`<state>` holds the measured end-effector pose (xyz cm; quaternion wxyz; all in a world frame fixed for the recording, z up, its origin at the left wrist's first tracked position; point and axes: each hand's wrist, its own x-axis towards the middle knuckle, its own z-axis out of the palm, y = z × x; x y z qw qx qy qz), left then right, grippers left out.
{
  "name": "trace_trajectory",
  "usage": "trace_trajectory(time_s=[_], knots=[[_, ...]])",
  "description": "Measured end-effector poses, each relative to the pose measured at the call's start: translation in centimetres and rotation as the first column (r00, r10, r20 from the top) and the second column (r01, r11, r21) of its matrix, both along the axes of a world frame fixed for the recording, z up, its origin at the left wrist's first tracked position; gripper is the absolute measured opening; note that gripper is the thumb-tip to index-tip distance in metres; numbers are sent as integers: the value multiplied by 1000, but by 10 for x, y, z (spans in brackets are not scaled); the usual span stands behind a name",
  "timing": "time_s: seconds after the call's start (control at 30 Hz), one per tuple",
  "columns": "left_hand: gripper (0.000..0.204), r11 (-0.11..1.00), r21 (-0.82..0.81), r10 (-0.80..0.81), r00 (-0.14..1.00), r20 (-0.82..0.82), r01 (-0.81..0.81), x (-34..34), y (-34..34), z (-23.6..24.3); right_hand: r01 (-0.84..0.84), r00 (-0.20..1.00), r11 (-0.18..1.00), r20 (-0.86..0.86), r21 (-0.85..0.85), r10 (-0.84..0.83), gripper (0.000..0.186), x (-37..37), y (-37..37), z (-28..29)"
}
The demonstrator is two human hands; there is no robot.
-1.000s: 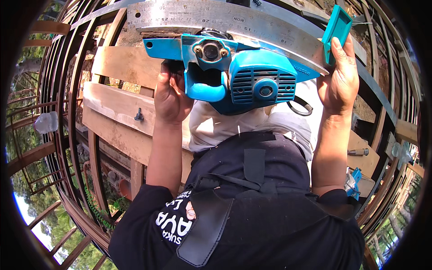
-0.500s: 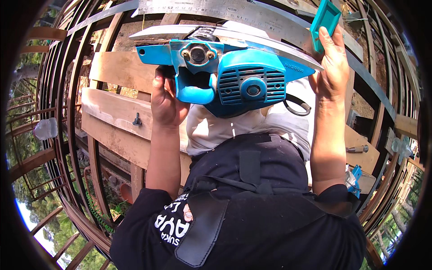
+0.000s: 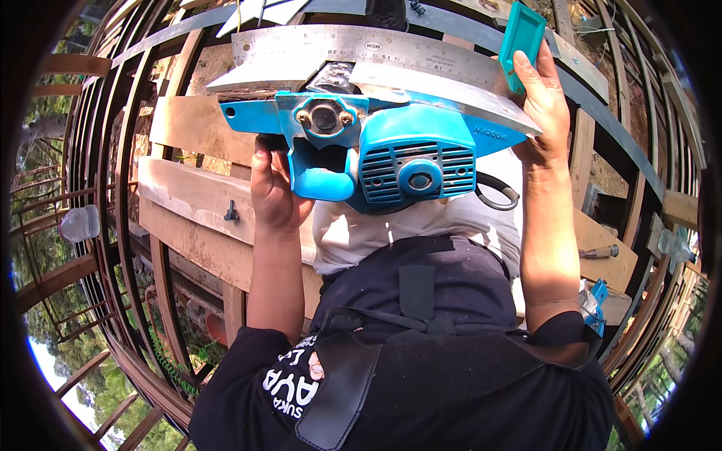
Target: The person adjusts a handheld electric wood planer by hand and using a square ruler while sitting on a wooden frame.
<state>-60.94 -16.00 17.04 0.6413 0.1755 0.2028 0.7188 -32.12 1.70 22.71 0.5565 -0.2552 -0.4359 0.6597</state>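
Note:
A blue electric planer (image 3: 417, 143) lies on its side above my lap, its metal sole (image 3: 444, 86) facing away from me. My left hand (image 3: 278, 184) grips its left part, with the fingers partly hidden behind the blue housing. In my right hand (image 3: 541, 105) is the green stock of a try square (image 3: 523, 41), thumb on its near side. The square's steel ruled blade (image 3: 368, 45) stretches left along the far side of the sole. From this view I cannot tell whether the blade touches the sole. A black cord (image 3: 500, 194) loops out at the planer's right.
Wooden planks (image 3: 195, 192) lie to the left, with a black knob bolt (image 3: 231, 210) on them. At the right a wooden-handled tool (image 3: 599, 251) rests on a board, near a blue object (image 3: 596, 304). A metal strip (image 3: 594, 105) and wooden bars surround the spot.
The planer has come slightly nearer and left, tilting so more of its sole shows. My right hand and the try square have shifted left, and more of the ruled blade is visible.

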Motion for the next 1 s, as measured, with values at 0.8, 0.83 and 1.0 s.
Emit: trace_trajectory(time_s=[0.8, 0.83, 1.0], knots=[[44, 991, -36, 128, 987, -95, -131, 14, 2, 17, 65, 997, 996, 51, -57, -62, 40, -2, 3, -3], [46, 995, -4, 98, 992, -77, -99, 14, 2, 18, 56, 997, 997, 61, -56, -53, 39, -2, 3, -2], [48, 994, 5, 112, 987, -111, -112, 14, 2, 17, 55, 996, 998, 75, -22, -53, 39, 0, 5, -5]])
